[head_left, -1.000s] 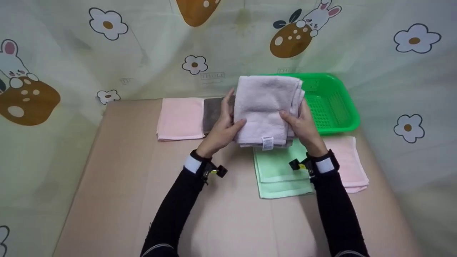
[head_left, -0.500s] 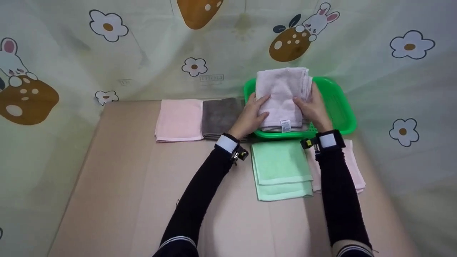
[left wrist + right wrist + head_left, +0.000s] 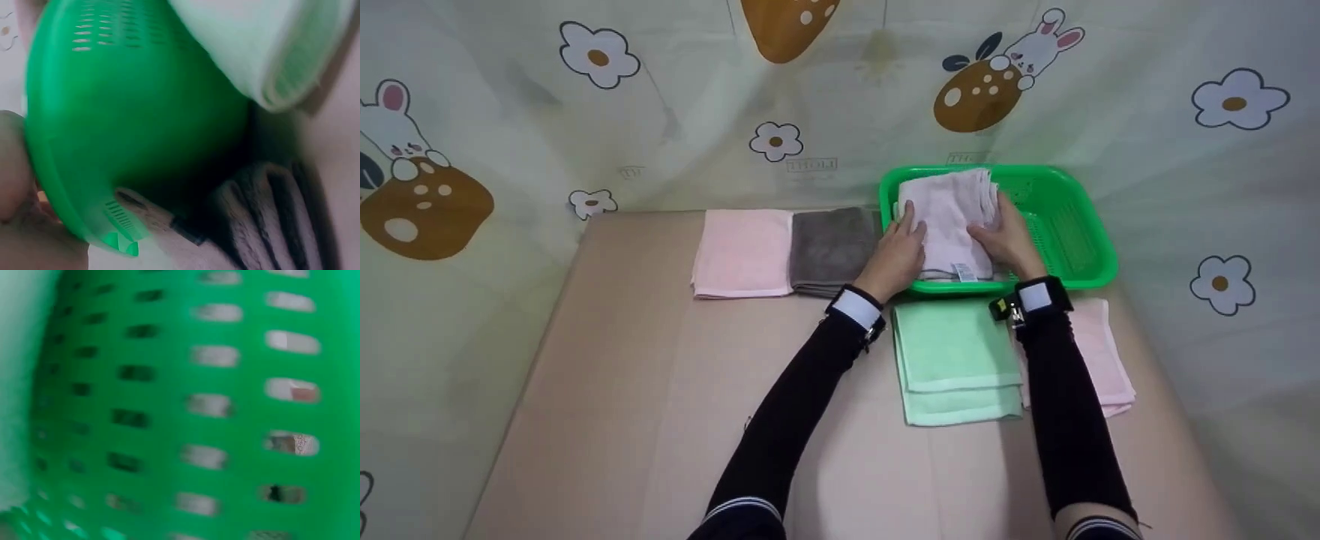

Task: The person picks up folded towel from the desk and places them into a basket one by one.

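A folded pale lavender towel (image 3: 949,217) with a white label sits inside the left part of the green plastic basket (image 3: 1072,225). My left hand (image 3: 894,259) holds its left side, fingers along the towel's edge. On the right side, my right hand (image 3: 1011,240) grips it with the thumb on top; its other fingers are mostly hidden behind the cloth. The right wrist view shows mainly the slotted basket wall (image 3: 169,394), close and blurred. Part of my left hand (image 3: 14,169) shows at the edge of the left wrist view, beside the basket (image 3: 129,129).
A folded pink towel (image 3: 744,251) and a dark grey one (image 3: 834,247) lie left of the basket. In front of it lie a folded light green towel (image 3: 956,349) and another pink towel (image 3: 1099,352), partly under my right forearm. A patterned curtain (image 3: 682,97) hangs behind the table.
Both hands have carried the lavender towel right from in front of the basket's left end, then lowered it into the basket. The other towels stay where they were.
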Demonstrator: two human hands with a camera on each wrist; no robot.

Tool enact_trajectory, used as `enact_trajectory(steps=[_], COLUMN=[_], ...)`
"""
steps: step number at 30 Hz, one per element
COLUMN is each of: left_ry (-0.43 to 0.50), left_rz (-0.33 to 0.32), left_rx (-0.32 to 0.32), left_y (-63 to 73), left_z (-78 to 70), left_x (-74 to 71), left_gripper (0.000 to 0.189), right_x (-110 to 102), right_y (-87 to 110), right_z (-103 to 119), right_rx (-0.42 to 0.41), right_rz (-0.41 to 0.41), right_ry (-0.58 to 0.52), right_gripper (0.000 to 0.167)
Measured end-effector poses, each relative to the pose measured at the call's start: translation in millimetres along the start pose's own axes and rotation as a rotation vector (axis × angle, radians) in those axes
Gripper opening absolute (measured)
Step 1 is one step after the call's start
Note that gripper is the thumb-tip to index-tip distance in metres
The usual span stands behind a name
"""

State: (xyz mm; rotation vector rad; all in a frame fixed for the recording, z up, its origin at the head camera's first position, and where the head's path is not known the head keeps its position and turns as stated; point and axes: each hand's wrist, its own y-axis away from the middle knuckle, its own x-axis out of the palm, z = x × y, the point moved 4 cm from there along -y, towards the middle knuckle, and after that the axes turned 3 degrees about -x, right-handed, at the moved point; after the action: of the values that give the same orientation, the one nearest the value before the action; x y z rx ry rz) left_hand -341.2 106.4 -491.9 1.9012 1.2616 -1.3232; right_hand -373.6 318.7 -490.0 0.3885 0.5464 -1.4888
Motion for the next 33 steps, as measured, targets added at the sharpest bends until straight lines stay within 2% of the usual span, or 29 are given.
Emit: enact_trajectory(steps=[2, 5, 8, 10, 14, 21, 28, 33], left_ry=[-0.107, -0.222, -0.238, -0.227, -0.210, -0.201, -0.169, -0.195], left_rz=[-0.007, -0.008, 0.029, 0.067, 0.114, 0.132, 0.118, 0.126], left_rx=[0.014, -0.003, -0.048, -0.074, -0.104, -0.117, -0.107, -0.113], left_y=[2.1, 3.5, 2.4, 2.0, 2.4, 3.5, 3.6, 1.5], left_z=[-1.0, 1.0, 6.0, 8.5, 10.7, 12.2, 11.7, 11.8], left_x=[3.0, 5.5, 6.2, 6.2, 6.8, 7.6, 7.9, 8.7], left_gripper=[0.048, 0.050, 0.051, 0.053, 0.056, 0.056, 0.054, 0.055], right_x=[2, 6, 11, 13, 17, 21, 23, 23], right_y=[0.1, 0.1, -0.8, -1.6, -2.8, -0.3, 1.9, 0.3], right_z=[-4, -8, -8, -7, -8, -16, -14, -16], right_rx=[-0.003, 0.001, -0.016, -0.039, -0.033, 0.093, 0.107, 0.096], right_rz=[0.006, 0.026, 0.064, 0.089, 0.128, 0.226, 0.273, 0.273], right_ry=[0.015, 0.042, 0.079, 0.123, 0.233, 0.371, 0.419, 0.450], right_gripper=[0.096, 0.113, 0.126, 0.129, 0.118, 0.095, 0.093, 0.093])
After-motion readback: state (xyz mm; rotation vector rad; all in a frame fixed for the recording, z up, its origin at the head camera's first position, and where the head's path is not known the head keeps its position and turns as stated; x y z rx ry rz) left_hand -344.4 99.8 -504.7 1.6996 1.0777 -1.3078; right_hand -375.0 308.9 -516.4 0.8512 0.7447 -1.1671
